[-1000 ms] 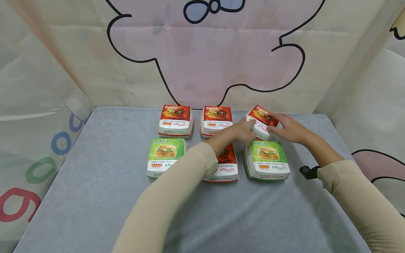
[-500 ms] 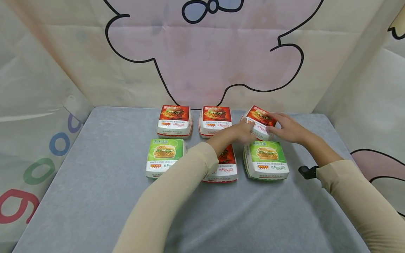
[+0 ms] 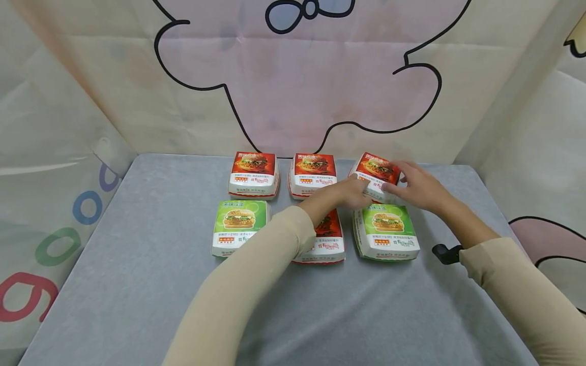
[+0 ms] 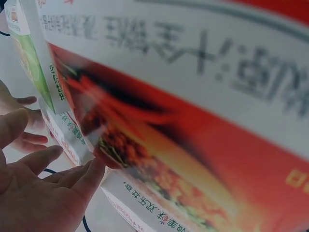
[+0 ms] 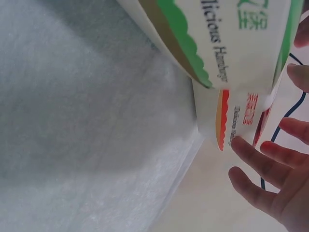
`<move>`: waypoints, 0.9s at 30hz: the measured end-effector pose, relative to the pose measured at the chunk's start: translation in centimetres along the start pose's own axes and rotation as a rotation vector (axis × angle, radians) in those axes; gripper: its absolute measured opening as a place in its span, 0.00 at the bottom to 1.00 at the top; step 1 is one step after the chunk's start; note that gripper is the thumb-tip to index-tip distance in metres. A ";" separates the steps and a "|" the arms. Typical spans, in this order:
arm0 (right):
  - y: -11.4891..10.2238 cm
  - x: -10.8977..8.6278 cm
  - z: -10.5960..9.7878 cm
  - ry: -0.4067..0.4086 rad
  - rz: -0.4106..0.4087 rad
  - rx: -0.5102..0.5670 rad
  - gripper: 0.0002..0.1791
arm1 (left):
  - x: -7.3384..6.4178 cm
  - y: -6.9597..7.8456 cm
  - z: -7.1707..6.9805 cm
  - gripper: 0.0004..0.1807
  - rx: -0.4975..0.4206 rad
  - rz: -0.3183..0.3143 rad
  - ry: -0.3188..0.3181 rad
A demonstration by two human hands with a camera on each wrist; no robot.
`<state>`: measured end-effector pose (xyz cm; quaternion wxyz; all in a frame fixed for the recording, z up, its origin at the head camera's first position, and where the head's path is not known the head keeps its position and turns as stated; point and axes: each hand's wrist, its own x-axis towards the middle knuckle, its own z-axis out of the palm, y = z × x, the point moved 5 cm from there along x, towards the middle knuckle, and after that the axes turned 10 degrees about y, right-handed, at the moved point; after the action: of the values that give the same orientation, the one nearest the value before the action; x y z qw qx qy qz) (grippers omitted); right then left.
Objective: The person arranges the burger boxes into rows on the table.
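Note:
The back-right red hamburger box [image 3: 377,170] sits turned at a slight angle on the table, between both hands. My left hand [image 3: 352,193] is at its left front side, fingers stretched toward it; in the left wrist view the left hand [image 4: 53,193] shows loosely extended fingers. At the box's right side is my right hand [image 3: 421,188], thumb toward its front corner. The right wrist view shows the right hand [image 5: 275,169] with spread fingers, one fingertip right at the side of the red box [image 5: 210,104]. A green hamburger box [image 3: 388,226] stands just in front.
Two red boxes [image 3: 254,173] stand along the back row, left of the turned one. In front are another green box [image 3: 240,223] and a red box [image 3: 322,249] partly hidden by the left arm. The grey table [image 3: 151,254] meets a printed backdrop [image 3: 293,91] behind.
The back-right red box has shifted slightly left and turned straighter. My right hand's fingers have eased off its top toward the right side; the left hand has barely moved.

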<state>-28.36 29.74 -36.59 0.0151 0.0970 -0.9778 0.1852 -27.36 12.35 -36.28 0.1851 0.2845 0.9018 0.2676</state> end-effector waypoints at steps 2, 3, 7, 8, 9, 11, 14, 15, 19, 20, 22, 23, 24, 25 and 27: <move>-0.3 -0.1 0.0 0.006 -0.008 -0.012 0.38 | 0.0 0.1 0.0 0.31 0.019 0.004 -0.003; -0.5 -0.1 0.0 0.006 -0.014 -0.017 0.38 | -0.1 0.1 0.0 0.31 0.028 0.010 -0.005; -0.8 -0.1 0.1 -0.010 -0.036 -0.030 0.37 | -0.2 0.2 -0.1 0.31 0.048 0.023 -0.014; -0.8 -0.1 0.1 -0.015 -0.042 -0.031 0.37 | -0.2 0.3 -0.1 0.30 0.049 0.027 -0.017; -0.8 -0.1 0.1 -0.021 -0.047 -0.032 0.37 | -0.2 0.3 -0.1 0.30 0.049 0.030 -0.019; -0.7 0.0 0.1 -0.030 -0.057 -0.031 0.36 | -0.3 0.3 -0.1 0.31 0.047 0.034 -0.021; -0.5 0.1 0.2 -0.045 -0.065 -0.023 0.35 | -0.4 0.4 -0.2 0.31 0.027 0.032 -0.016; -0.5 0.1 0.2 -0.050 -0.064 -0.018 0.35 | -0.4 0.4 -0.2 0.32 0.019 0.027 -0.015; -0.2 0.2 0.2 -0.074 -0.070 0.002 0.34 | -0.5 0.4 -0.4 0.33 0.020 -0.007 -0.010; -0.2 0.2 0.2 -0.081 -0.069 0.008 0.34 | -0.5 0.3 -0.4 0.33 0.022 -0.014 -0.011; -0.2 0.2 0.2 -0.089 -0.074 0.015 0.34 | -0.5 0.3 -0.3 0.32 0.032 -0.019 -0.010; -0.2 0.3 0.2 -0.093 -0.075 0.018 0.34 | -0.5 0.2 -0.3 0.31 0.031 -0.020 -0.014; -0.2 0.3 0.3 -0.096 -0.077 0.019 0.34 | -0.5 0.2 -0.2 0.30 0.028 -0.022 -0.020; -0.2 0.3 0.3 -0.099 -0.077 0.020 0.34 | -0.5 0.2 -0.1 0.30 0.025 -0.021 -0.027; -0.2 0.3 0.3 -0.103 -0.079 0.024 0.34 | -0.4 0.2 0.1 0.29 0.026 -0.021 -0.044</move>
<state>-28.57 29.42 -36.76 -0.0291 0.1448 -0.9704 0.1908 -26.93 12.24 -36.18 0.2040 0.2830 0.9039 0.2477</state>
